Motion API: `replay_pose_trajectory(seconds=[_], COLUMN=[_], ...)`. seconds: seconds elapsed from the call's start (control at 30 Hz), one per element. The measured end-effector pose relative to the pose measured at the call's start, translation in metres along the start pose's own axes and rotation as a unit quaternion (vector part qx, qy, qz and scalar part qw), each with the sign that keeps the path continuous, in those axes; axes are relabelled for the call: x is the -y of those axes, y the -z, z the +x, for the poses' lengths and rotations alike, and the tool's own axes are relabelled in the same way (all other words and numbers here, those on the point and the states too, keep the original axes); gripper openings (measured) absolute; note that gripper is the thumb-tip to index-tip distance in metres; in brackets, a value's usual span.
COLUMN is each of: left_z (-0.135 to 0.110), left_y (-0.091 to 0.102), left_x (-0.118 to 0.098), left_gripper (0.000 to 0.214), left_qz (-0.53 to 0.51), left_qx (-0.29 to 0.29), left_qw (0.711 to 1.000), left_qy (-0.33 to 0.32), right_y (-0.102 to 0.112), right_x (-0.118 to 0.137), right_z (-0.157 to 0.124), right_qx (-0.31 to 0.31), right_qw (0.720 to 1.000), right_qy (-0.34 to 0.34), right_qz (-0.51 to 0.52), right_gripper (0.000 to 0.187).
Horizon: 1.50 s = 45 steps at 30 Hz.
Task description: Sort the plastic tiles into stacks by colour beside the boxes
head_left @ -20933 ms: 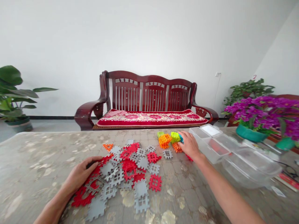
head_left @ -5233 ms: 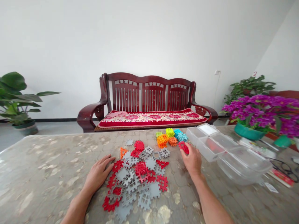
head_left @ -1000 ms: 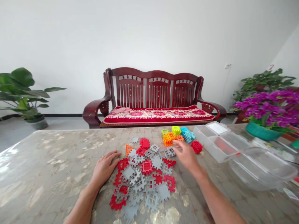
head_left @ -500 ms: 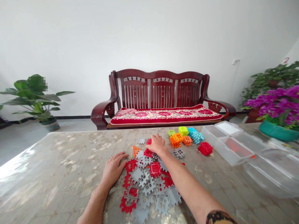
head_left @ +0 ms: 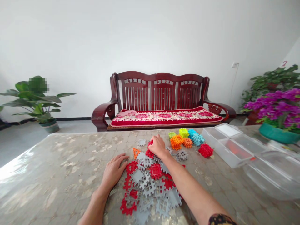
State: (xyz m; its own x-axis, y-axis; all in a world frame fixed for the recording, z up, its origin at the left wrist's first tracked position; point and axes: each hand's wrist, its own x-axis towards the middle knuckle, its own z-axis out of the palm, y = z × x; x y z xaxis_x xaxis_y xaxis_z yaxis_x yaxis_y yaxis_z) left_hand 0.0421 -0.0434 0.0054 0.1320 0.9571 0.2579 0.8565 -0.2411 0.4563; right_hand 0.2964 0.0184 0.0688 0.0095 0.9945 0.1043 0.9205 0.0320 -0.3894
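A spread-out heap of red and grey interlocking plastic tiles lies in front of me, among them a red square tile [head_left: 155, 171] and a plain grey tile [head_left: 137, 176]. My left hand [head_left: 115, 168] rests on the table at the heap's left edge, fingers stretched and holding nothing. At the far end of the heap, my right hand [head_left: 157, 146] pinches a red tile [head_left: 150, 143]; its fingers hide part of that piece. Just left of there lie an orange triangle tile [head_left: 136, 153] and a separate grey tile [head_left: 142, 142].
Colour-sorted stacks stand beyond my right hand: orange [head_left: 177, 142], yellow-green [head_left: 184, 133], blue [head_left: 196, 137] and red [head_left: 205, 150]. Further right is a clear compartment box [head_left: 231, 157] with its lid, then a flower pot [head_left: 276, 133]. A wooden bench [head_left: 162, 90] stands behind the table.
My right hand's fingers have drawn in around the red tile at the heap's far end, with the hand nearly in place. My left hand stays where it was.
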Motion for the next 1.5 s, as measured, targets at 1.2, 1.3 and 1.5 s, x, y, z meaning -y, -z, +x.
replay_pose_trajectory(seconds=[1.2,1.3,1.5], left_z=[0.002,0.003,0.003], left_y=[0.003,0.001,0.000], left_x=[-0.003,-0.001,0.003], left_gripper=[0.040,0.041,0.043], left_qz=[0.033,0.033,0.034], left_qx=[0.019,0.012,0.015], left_qw=[0.999,0.999,0.999], left_qy=[-0.007,-0.011,-0.012], right_y=[0.031,0.033,0.070], right_x=[-0.061,-0.064,-0.109], right_z=[-0.105,-0.107,-0.099], right_qx=[-0.039,-0.071,-0.216], right_qw=[0.997,0.995,0.975], right_qy=[0.059,0.068,0.034], right_qz=[-0.023,0.003,0.037], right_gripper=[0.053,0.049,0.046])
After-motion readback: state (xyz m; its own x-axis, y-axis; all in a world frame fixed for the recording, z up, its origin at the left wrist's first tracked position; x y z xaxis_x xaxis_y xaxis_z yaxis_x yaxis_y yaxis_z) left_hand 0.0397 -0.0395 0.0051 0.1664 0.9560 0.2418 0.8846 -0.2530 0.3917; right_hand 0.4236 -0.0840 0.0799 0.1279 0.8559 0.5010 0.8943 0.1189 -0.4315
